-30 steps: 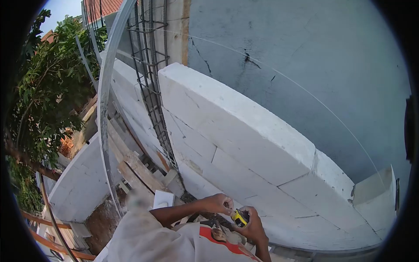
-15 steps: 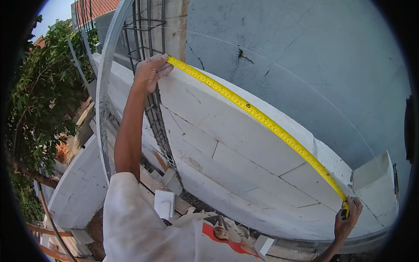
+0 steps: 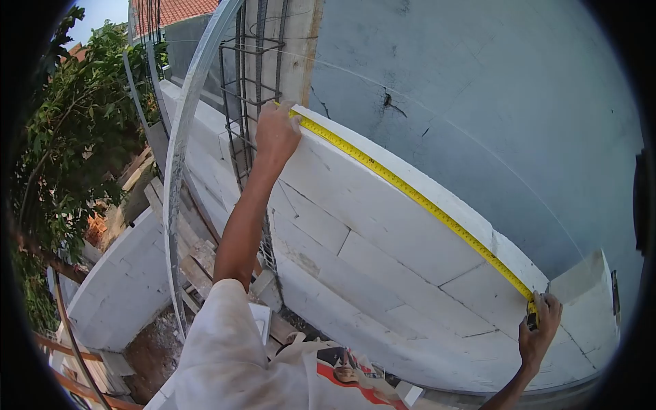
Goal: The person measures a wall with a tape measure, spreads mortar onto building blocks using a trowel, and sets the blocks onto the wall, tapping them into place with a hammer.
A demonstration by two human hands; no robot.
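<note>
My left hand [image 3: 279, 130] holds the free end of a yellow measuring tape [image 3: 410, 195] at the upper left corner of the white block wall [image 3: 383, 239], beside the rebar. The blade runs extended along the wall's top edge, down to the right. At its far end my right hand [image 3: 542, 320] grips the black and yellow tape case [image 3: 532, 317], close to the wall's face near its right end. My fingers partly cover the case.
Vertical rebar [image 3: 260, 68] rises beside the wall's left end. A curved-looking metal bar [image 3: 179, 143] crosses the left side. A thin string stretches before the grey wall [image 3: 478, 89]. Planks, a lower block wall [image 3: 123, 287] and a tree [image 3: 82, 143] are at left.
The tape was first retracted near my body in both hands, then stretched along the wall. Since then my left hand has shifted on the tape's end at the corner, and the view has moved slightly.
</note>
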